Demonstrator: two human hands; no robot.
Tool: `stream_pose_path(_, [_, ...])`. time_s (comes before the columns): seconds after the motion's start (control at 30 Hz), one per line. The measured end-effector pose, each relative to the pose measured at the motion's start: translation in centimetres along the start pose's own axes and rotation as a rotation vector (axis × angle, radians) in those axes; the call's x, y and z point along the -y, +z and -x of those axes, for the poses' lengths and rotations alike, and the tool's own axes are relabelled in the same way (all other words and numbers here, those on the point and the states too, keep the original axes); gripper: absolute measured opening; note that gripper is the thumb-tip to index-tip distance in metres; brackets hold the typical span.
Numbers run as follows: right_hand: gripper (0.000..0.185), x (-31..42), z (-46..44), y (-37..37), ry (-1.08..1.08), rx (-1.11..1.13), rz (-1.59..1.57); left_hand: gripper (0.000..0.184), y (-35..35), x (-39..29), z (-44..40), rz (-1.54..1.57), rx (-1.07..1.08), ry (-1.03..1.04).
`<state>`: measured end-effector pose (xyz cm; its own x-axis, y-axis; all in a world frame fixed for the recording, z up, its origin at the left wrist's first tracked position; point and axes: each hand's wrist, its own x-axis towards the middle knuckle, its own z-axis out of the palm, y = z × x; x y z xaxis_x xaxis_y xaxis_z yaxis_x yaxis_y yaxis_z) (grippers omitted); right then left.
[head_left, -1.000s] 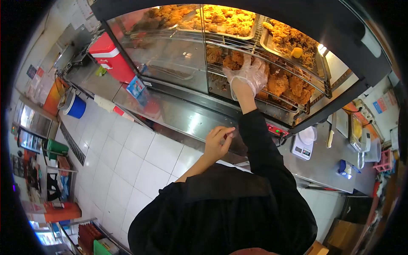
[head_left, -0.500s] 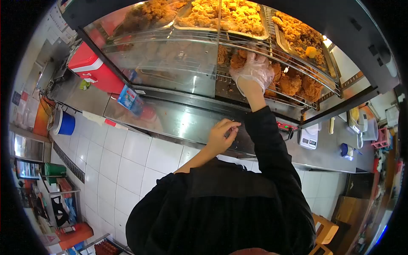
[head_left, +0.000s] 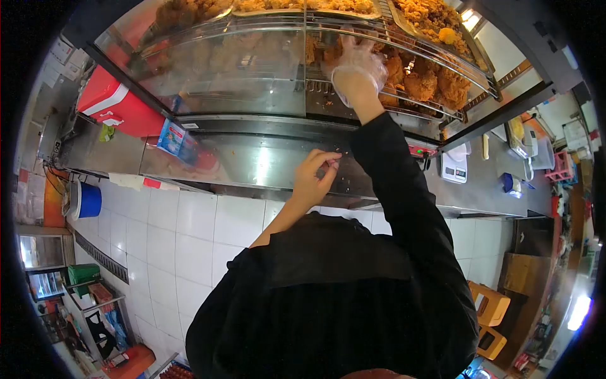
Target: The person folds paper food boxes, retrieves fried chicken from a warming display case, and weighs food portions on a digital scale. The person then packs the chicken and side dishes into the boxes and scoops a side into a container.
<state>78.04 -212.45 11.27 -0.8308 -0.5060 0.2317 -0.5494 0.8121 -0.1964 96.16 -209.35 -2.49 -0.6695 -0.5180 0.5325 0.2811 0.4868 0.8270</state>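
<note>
My right hand [head_left: 361,66], in a clear plastic glove, reaches into the glass display warmer [head_left: 252,121] below its upper wire rack. Its fingers look stretched out, though the rack bars and blur partly cover the tips. Pieces of fried chicken [head_left: 421,85] lie on the lower rack just right of the glove, and no piece shows clearly in its grasp. My bare left hand [head_left: 314,178] hovers over the steel counter edge, fingers loosely bent, with a gap between thumb and fingers and nothing visible in it.
Trays of fried chicken [head_left: 435,28] sit on the upper rack. A sliding glass pane [head_left: 240,76] covers the warmer's left half. Leftward stand a red cooler box [head_left: 120,104] and a blue packet [head_left: 170,138]. On the right counter is a white scale [head_left: 454,167].
The view has tilted and shifted, so the warmer sits higher in the picture. My right hand reaches a little deeper between the racks. My left hand keeps much the same loose pose.
</note>
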Motion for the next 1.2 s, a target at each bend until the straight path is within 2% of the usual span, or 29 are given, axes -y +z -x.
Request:
stream_pose_path(0.03, [0.069, -0.3, -0.3, 0.9, 0.003, 0.009, 0.0, 0.021, -0.2, 0.2, 0.2, -0.012, -0.001, -0.031])
stream_pose_path(0.1, [0.06, -0.6, -2.1, 3.0, -0.06, -0.12, 0.11, 0.021, -0.6, 0.1, 0.0, -0.026, 0.007, -0.069])
stream_pose_path(0.27, [0.042, -1.4, -3.7, 2.9, -0.174, -0.104, 0.072, 0.022, -0.6, -0.2, 0.5, -0.011, -0.012, -0.051])
stream_pose_path(0.33, [0.038, -1.5, -5.1, 2.6, -0.268, 0.083, 0.145, 0.02, -0.7, -0.1, 0.7, -0.005, -0.012, -0.05])
stream_pose_path(0.4, [0.044, -1.9, -5.9, 3.5, -0.25, 0.003, 0.058, 0.018, -0.5, -0.3, 0.9, -0.049, 0.008, -0.057])
stream_pose_path(0.5, [0.049, -2.3, -5.8, 2.7, -0.445, -0.026, 0.383, 0.018, -0.4, -0.5, 1.1, -0.047, 0.012, -0.049])
stream_pose_path(0.53, [0.049, -2.6, -5.1, 2.0, -0.446, -0.014, 0.382, 0.018, -0.3, -0.7, 1.1, -0.047, 0.015, -0.06])
stream_pose_path(0.6, [0.06, -2.3, -1.8, -2.5, -0.427, 0.091, 0.057, 0.018, -0.3, -1.0, 1.2, -0.032, 0.009, -0.004])
stream_pose_path(0.63, [0.068, -1.1, -0.6, -4.9, -0.307, 0.324, 0.153, 0.018, -0.5, -1.1, 1.2, -0.039, 0.031, -0.013])
stream_pose_path(0.67, [0.068, -1.9, -1.1, -3.2, -0.305, 0.335, 0.15, 0.018, -0.5, -1.1, 1.2, -0.041, 0.035, -0.024])
stream_pose_path(0.73, [0.063, -4.4, -4.9, 2.6, -0.689, -0.145, 0.443, 0.018, -0.2, -1.2, 1.2, 0.002, 0.026, -0.043])
stream_pose_path(0.77, [0.059, -5.1, -7.1, 4.6, -0.607, -0.087, 0.291, 0.018, 0.0, -1.3, 1.2, 0.033, 0.024, -0.061])
stream_pose_path(0.8, [0.059, -4.4, -4.7, 2.4, -0.608, -0.092, 0.291, 0.018, 0.2, -1.3, 1.2, 0.032, 0.022, -0.056])
stream_pose_path(0.87, [0.056, -3.1, 0.8, -2.7, -0.423, 0.002, -0.051, 0.018, 0.4, -1.2, 1.2, 0.05, 0.019, -0.013])
stream_pose_path(0.9, [0.057, -2.6, 1.7, -4.2, -0.354, 0.152, -0.095, 0.018, 0.4, -1.1, 1.2, 0.049, 0.016, -0.008])
stream_pose_path(1.0, [0.061, -1.3, 3.7, -5.9, -0.263, 0.121, -0.013, 0.019, 0.6, -1.1, 1.4, 0.034, 0.017, 0.021])
stream_pose_path(1.03, [0.068, -1.9, 4.3, -5.8, -0.296, 0.073, -0.081, 0.019, 0.6, -1.1, 1.5, 0.042, 0.016, -0.009])
stream_pose_path(1.13, [0.074, -2.7, 4.6, -3.9, -0.354, -0.059, -0.11, 0.018, 0.8, -0.6, 1.5, 0.051, 0.007, -0.047])
stream_pose_path(1.2, [0.069, -3.5, 5.1, -2.1, -0.404, -0.182, -0.276, 0.018, 0.9, -0.3, 1.4, 0.051, -0.003, -0.047])
